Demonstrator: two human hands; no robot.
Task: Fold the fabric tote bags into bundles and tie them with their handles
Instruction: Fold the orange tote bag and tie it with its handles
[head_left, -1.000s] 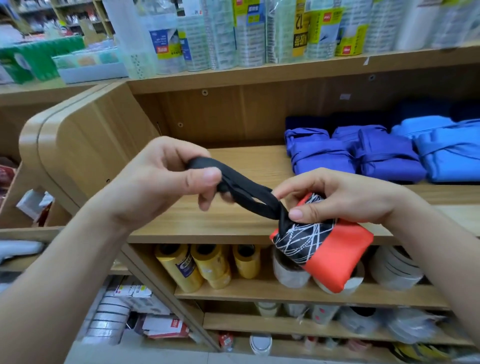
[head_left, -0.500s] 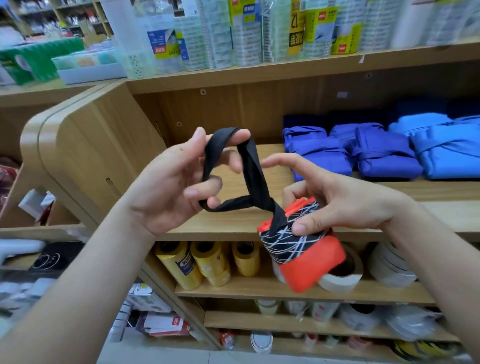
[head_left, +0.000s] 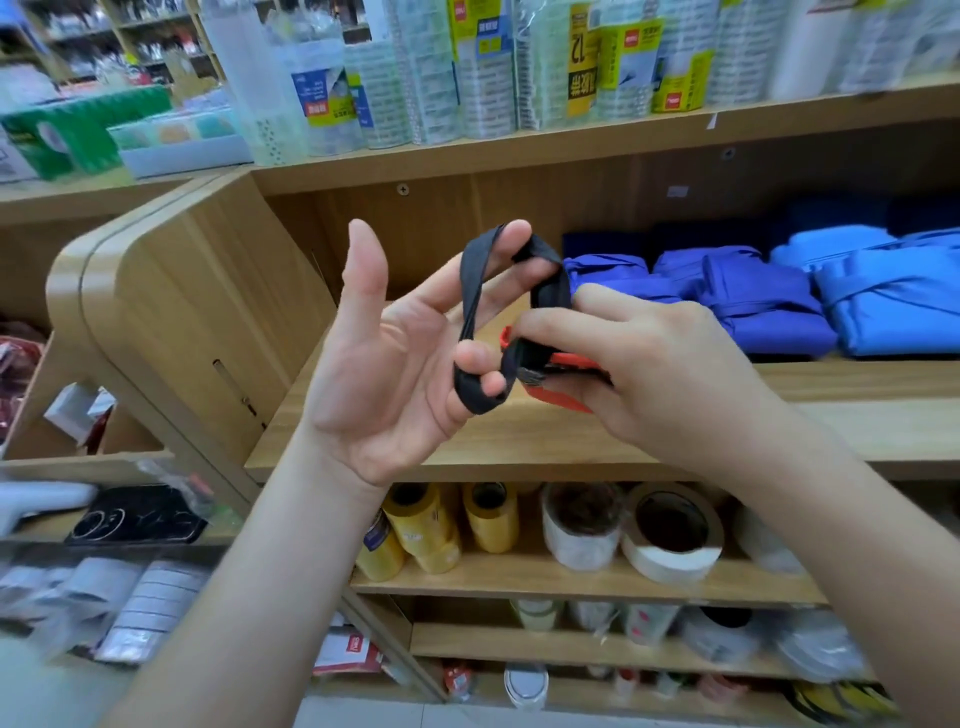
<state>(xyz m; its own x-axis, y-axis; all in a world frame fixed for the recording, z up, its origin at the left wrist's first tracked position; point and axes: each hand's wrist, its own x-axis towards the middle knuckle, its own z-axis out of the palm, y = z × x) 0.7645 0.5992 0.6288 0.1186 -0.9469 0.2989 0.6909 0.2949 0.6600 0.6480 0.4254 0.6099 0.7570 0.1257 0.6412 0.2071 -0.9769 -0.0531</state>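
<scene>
Head view: handle loop spread, bundle held over shelf.
Left hand (head_left: 374, 374) palm-up, wide open, thumb upright and free; the black fabric handle loop (head_left: 470, 291) is stretched over its splayed fingers, not pinched. Right hand (head_left: 649, 374) curls tightly round the red-orange folded tote bundle (head_left: 561, 400), which it mostly hides, just above the wooden shelf board (head_left: 519, 436). Blue folded tote bundles (head_left: 769, 301) lie on the board to the right. Tape rolls (head_left: 670, 535) sit one shelf down.

Wooden shelving unit (head_left: 519, 441). Lower shelf: yellow tape rolls (head_left: 421, 530) beside white tape rolls (head_left: 675, 564). Top shelf: wrapped tape stacks (head_left: 483, 67), upright in a row. Far left: green box (head_left: 78, 130).
</scene>
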